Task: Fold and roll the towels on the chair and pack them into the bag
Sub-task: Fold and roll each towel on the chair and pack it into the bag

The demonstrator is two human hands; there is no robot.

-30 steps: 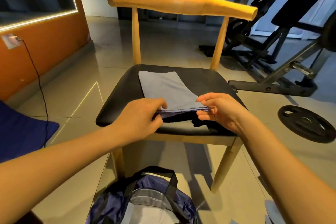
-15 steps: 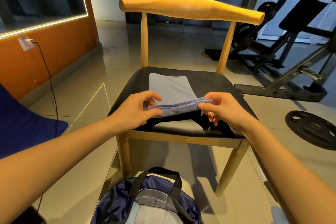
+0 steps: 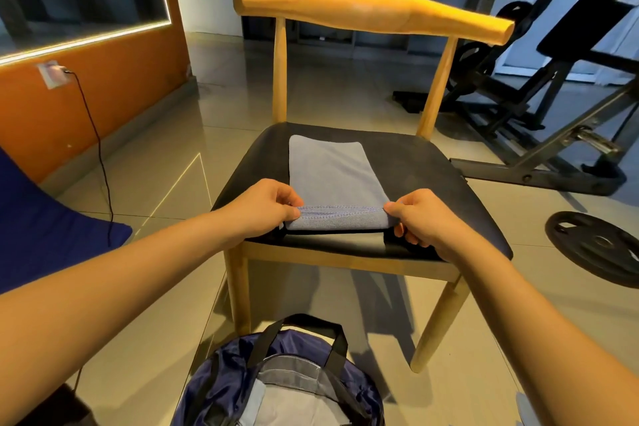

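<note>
- My left hand (image 3: pixel 262 211) and right hand (image 3: pixel 427 218) are pinching the grey towel (image 3: pixel 328 169) by its turned-over near edge, fingers (image 3: pixel 292 210) grasping it.
- The towel is lying on the chair (image 3: pixel 432 176) seat at 12 o'clock.
- The bag (image 3: pixel 276 387) is gaping at 6 o'clock.

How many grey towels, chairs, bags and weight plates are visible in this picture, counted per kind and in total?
grey towel: 1
chair: 1
bag: 1
weight plate: 1
Total: 4
</note>
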